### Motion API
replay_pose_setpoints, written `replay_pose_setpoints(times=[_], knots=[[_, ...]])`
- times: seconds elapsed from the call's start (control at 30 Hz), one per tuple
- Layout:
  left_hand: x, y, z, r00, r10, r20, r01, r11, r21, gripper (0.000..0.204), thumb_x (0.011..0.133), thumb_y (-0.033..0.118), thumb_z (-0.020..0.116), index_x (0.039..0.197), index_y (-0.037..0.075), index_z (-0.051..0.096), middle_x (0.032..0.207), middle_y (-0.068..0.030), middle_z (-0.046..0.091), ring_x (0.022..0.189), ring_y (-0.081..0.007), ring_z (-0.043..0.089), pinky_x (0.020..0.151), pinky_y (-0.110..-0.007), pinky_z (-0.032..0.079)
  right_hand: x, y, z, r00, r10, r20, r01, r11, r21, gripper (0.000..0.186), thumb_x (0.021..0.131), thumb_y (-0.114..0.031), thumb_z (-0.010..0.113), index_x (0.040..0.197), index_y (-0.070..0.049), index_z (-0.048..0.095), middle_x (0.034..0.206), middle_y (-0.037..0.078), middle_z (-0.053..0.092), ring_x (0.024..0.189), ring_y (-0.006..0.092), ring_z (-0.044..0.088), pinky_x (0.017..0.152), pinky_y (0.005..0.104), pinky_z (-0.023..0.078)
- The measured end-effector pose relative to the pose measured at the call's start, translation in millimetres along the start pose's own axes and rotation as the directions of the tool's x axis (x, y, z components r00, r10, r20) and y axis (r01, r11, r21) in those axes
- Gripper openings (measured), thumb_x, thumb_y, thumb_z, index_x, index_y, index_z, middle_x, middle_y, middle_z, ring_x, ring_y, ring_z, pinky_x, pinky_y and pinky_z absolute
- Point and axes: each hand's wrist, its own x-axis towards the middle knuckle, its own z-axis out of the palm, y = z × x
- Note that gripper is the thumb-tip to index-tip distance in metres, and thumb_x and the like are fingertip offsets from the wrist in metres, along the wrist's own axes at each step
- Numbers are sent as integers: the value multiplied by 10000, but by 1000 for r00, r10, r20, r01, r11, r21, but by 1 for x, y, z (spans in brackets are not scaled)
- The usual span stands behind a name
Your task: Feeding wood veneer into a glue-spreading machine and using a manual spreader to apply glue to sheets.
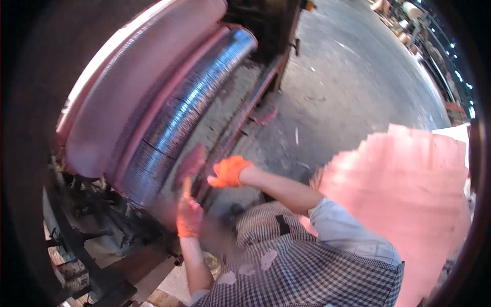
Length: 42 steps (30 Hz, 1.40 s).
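My left hand [189,217], in an orange glove stained pink, is closed around the short light handle of a flat, pink-coated brush [192,161]. Its wide end points up and away from me, beside the lower part of a shiny metal roller [179,120]; whether it has bristles or a blade cannot be made out. My right hand [230,172] wears a cleaner orange glove and hovers to the right of the brush, near the machine's long rail. Its fingers are bent and the thumb stands apart, with nothing visible in it.
A large pink-coated roller [148,77] lies behind the metal one. A dark machine frame rail [240,125] runs along the right side. Stacked pink sheets [399,189] stand at my right. Bricks or blocks [71,273] lie at lower left. Pink scraps [268,116] dot the concrete floor.
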Motion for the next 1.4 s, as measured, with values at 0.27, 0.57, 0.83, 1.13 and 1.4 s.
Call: replay_pose_setpoints(times=[0.27, 0.57, 0.83, 1.13, 1.4], knots=[[-32, 39, -29, 329, 922, 204, 709, -384, 592, 775, 853, 426, 664, 1417, -36, 399, 1361, -238, 531, 1279, -392, 485, 1057, -449, 397, -74, 1, -15, 959, 250, -132, -250, 968, 10, 612, 929, -563, 384, 1040, -43, 687, 1081, 177, 692, 1056, 368, 639, 901, 469, 477], [-33, -10, 286, 833, -371, 411, -552, -505, 663, 436, 900, 403, 553, 1115, 27, 604, 979, -212, 662, 940, -388, 625, 803, -450, 493, -212, 74, 118, 798, 601, 39, -602, 795, 68, 640, 928, -587, 374, 1134, -53, 660, 1221, 189, 639, 1173, 362, 582, 1022, 445, 416], [-173, -148, 492, 322, -939, 118, -946, -314, 86, 375, 917, 396, 516, 1075, 72, 623, 781, -152, 665, 762, -359, 646, 706, -473, 506, -328, 151, 315, 818, 575, -3, -538, 767, 350, 594, 887, -571, 443, 954, -42, 705, 1010, 196, 700, 957, 378, 668, 819, 496, 521], [-289, -262, 521, -268, -858, -439, -945, 324, -56, 333, 918, 358, 518, 1066, 88, 644, 812, -135, 663, 795, -323, 649, 727, -444, 515, -445, 76, 336, 707, 642, 298, -580, 283, 764, 436, 853, -442, 517, 890, -58, 720, 915, 193, 705, 854, 320, 700, 717, 486, 545], [-328, -287, 516, -412, -736, -538, -884, 466, 39, 308, 906, 329, 540, 1065, 88, 650, 885, -132, 660, 855, -312, 644, 753, -429, 515, -479, 85, 368, 601, 743, 295, -586, 159, 794, 522, 885, -452, 467, 872, 24, 682, 845, 186, 697, 696, 290, 696, 677, 428, 564]])
